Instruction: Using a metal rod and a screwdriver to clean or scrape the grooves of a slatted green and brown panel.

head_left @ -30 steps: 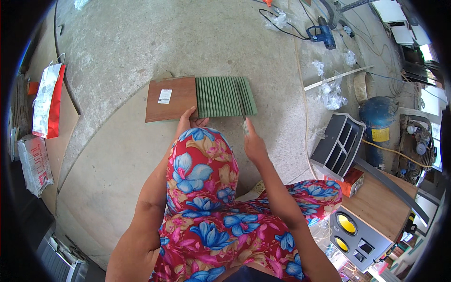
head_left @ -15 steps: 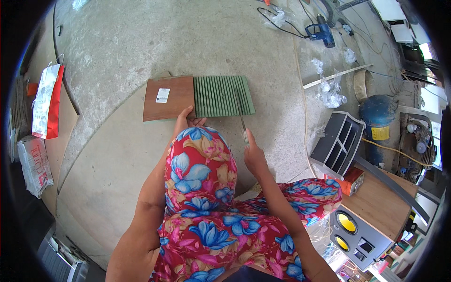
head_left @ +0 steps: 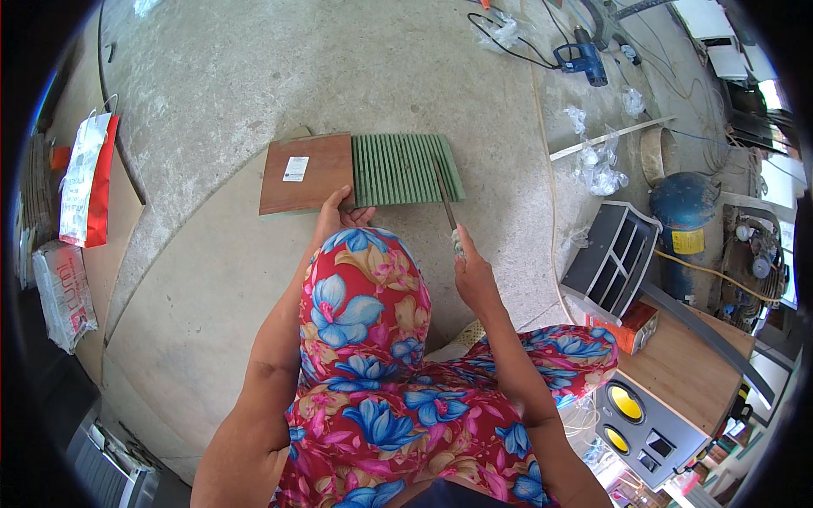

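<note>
A board with a smooth brown face [head_left: 306, 192] and a green ridged panel [head_left: 405, 169] on its right is held just beyond my raised knee. A small white label [head_left: 295, 168] sticks to the brown part. My left hand [head_left: 342, 211] grips the board's near edge, thumb on top of the brown face and fingers below, near where brown meets green. In my right hand [head_left: 476, 275] is a narrow metal blade with a pale wrapped handle [head_left: 458, 244]; its shaft [head_left: 446, 196] lies across the rightmost green ridges. Whether it is a file or a knife, I cannot tell.
To the right lie a blue heat gun [head_left: 583, 59], crumpled clear plastic [head_left: 601, 173], a grey slotted box [head_left: 611, 258], a blue tank [head_left: 683, 203] and a speaker cabinet [head_left: 677, 372]. A red and white paper bag [head_left: 87, 179] and a white package [head_left: 63, 296] stand at left.
My right hand and the blade have shifted a little to the right, and the blade slants more. My left hand keeps its hold on the board.
</note>
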{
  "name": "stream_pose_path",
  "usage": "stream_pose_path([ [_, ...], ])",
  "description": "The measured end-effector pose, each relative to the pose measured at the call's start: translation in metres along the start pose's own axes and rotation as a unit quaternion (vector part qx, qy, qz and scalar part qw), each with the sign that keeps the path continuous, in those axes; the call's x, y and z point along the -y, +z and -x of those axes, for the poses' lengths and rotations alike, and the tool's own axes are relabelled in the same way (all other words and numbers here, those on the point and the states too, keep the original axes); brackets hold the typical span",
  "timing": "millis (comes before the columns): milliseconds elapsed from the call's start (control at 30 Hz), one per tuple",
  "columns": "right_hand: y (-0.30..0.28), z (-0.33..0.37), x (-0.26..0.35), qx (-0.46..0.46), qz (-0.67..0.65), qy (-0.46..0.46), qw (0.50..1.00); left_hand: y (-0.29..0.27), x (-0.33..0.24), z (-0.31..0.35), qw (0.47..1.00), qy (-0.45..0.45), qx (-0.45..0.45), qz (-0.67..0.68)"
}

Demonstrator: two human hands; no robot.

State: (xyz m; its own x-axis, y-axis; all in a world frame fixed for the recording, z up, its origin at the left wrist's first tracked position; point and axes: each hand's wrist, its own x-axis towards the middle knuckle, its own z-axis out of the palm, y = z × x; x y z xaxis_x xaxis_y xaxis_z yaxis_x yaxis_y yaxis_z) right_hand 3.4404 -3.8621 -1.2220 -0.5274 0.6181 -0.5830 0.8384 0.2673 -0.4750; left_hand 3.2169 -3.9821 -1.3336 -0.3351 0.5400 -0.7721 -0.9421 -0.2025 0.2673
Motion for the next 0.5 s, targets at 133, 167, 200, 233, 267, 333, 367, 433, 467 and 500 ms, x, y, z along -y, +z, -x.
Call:
stream_pose_path([
  [133, 0.003, -0.003, 0.001, 0.004, -0.009, -0.001, 1.000, -0.006, -0.001, -0.001, 1.000, 0.006, -0.013, 0.001],
  [167, 0.005, -0.009, 0.003, 0.014, -0.003, -0.001, 1.000, -0.010, -0.002, -0.001, 1.000, 0.007, -0.014, 0.002],
  [200, 0.006, -0.016, 0.004, 0.022, 0.002, 0.000, 1.000, -0.012, -0.003, -0.002, 1.000, 0.001, -0.011, -0.001],
  [233, 0.010, -0.027, -0.001, 0.019, 0.002, 0.003, 1.000, -0.009, -0.002, -0.002, 1.000, -0.008, -0.004, -0.005],
  [267, 0.017, -0.044, -0.010, -0.011, 0.001, -0.025, 1.000, -0.006, 0.001, -0.003, 1.000, -0.011, -0.001, -0.006],
  [333, 0.023, -0.065, -0.008, -0.040, -0.001, -0.053, 0.998, -0.002, 0.004, -0.002, 1.000, -0.008, -0.019, -0.005],
  [367, 0.023, -0.072, -0.004, -0.045, 0.009, -0.033, 0.998, 0.000, 0.005, -0.003, 1.000, -0.010, -0.018, -0.005],
  [433, 0.027, -0.071, -0.002, -0.047, 0.018, -0.016, 0.999, -0.002, 0.003, -0.005, 1.000, -0.018, -0.007, -0.003],
  [467, 0.028, -0.058, -0.006, -0.043, 0.013, -0.019, 0.999, -0.006, 0.003, -0.006, 1.000, -0.018, -0.007, -0.003],
  [500, 0.029, -0.044, -0.011, -0.040, 0.009, -0.021, 0.999, -0.013, 0.005, -0.008, 1.000, -0.022, -0.002, -0.009],
])
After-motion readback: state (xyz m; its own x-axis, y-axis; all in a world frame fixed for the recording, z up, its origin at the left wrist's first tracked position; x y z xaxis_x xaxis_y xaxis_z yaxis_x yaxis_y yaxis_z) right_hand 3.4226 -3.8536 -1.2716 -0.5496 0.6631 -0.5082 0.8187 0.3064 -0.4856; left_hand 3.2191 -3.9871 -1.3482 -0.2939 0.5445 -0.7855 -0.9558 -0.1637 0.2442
